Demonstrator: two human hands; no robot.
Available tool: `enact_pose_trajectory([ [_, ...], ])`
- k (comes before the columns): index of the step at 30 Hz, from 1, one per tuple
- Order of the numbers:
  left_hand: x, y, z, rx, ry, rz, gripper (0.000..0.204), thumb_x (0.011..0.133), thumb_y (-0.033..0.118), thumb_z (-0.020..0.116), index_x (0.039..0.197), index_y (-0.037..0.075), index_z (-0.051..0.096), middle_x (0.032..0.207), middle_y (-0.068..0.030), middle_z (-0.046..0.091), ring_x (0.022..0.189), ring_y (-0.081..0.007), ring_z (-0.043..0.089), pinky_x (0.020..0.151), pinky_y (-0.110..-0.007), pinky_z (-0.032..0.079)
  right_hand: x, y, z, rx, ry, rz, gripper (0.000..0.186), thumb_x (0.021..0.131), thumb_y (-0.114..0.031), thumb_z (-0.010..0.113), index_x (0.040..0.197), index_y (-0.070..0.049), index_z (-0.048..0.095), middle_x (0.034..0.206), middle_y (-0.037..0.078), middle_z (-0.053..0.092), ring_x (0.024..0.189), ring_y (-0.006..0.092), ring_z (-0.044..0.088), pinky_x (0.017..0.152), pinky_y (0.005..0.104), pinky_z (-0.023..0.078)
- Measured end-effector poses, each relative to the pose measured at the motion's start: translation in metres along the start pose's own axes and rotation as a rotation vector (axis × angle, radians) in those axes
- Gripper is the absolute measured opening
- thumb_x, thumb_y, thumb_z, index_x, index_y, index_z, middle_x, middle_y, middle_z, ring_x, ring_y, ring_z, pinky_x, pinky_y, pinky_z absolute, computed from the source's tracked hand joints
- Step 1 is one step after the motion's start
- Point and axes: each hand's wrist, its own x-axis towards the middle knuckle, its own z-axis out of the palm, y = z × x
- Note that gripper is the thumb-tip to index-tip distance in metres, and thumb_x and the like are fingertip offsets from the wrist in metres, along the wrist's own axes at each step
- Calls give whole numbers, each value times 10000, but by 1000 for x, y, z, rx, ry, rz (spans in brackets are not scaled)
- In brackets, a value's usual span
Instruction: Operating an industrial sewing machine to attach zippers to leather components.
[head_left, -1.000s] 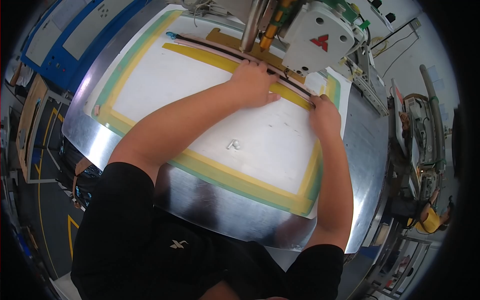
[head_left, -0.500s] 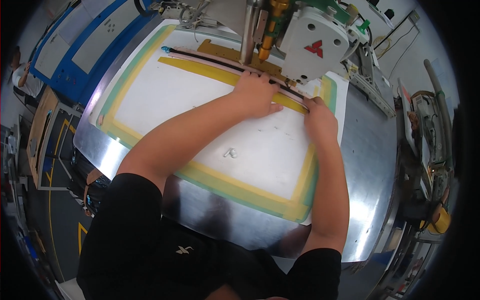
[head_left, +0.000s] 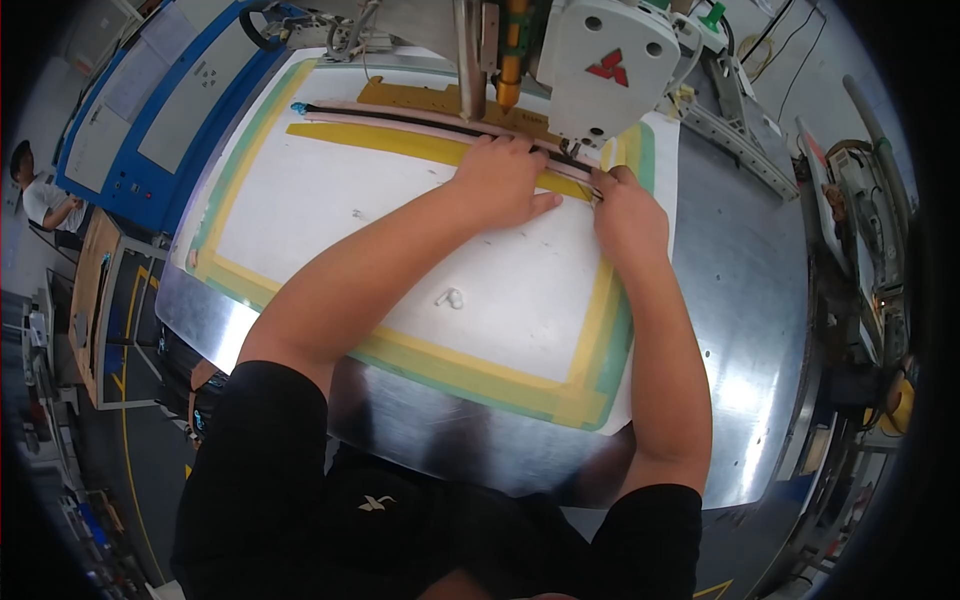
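Observation:
My left hand (head_left: 498,180) presses bent fingertips on a long pink strip with a black zipper-like band (head_left: 400,117), its thumb spread on the white board (head_left: 400,250). My right hand (head_left: 628,215) pinches the strip near its right end. A yellow flat piece (head_left: 370,138) lies below the strip; a brown plate (head_left: 400,92) lies behind it. A metal cylinder (head_left: 470,60) and brass nozzle (head_left: 508,75) hang just above, beside a white machine head (head_left: 600,70). Yellow and green tape (head_left: 470,370) borders the board. A small pale scrap (head_left: 450,298) lies on it.
The metal table (head_left: 730,420) surrounds the board. A blue cabinet (head_left: 140,140) stands back left, where a seated person (head_left: 45,200) in a white top is. A wooden bench (head_left: 95,310) is at left. Pipes and equipment (head_left: 850,230) line the right, with someone in yellow (head_left: 895,405).
My right hand has shifted slightly left and up along with the strip's end in the picture. The view has also shifted a little. My left hand stays on the strip.

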Motion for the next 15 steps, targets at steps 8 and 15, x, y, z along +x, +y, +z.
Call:
enact_pose_trajectory([
  [8, -1, 9, 2, 14, 46, -7, 590, 922, 579, 663, 1369, 193, 671, 1201, -204, 668, 1163, -371, 637, 1020, -531, 443, 2, 0, 10, 68, -15, -16, 420, 950, -104, 547, 1345, -160, 679, 1301, 95, 645, 1070, 307, 702, 892, 442, 583],
  [15, -1, 5, -3, 58, -11, -65, 605, 915, 597, 663, 1380, 210, 668, 1198, -199, 668, 1184, -365, 630, 1003, -529, 446, 0, -2, 19, 98, -1, -85, 493, 911, -105, 632, 1399, -171, 635, 1338, 80, 636, 1088, 306, 698, 905, 439, 586],
])
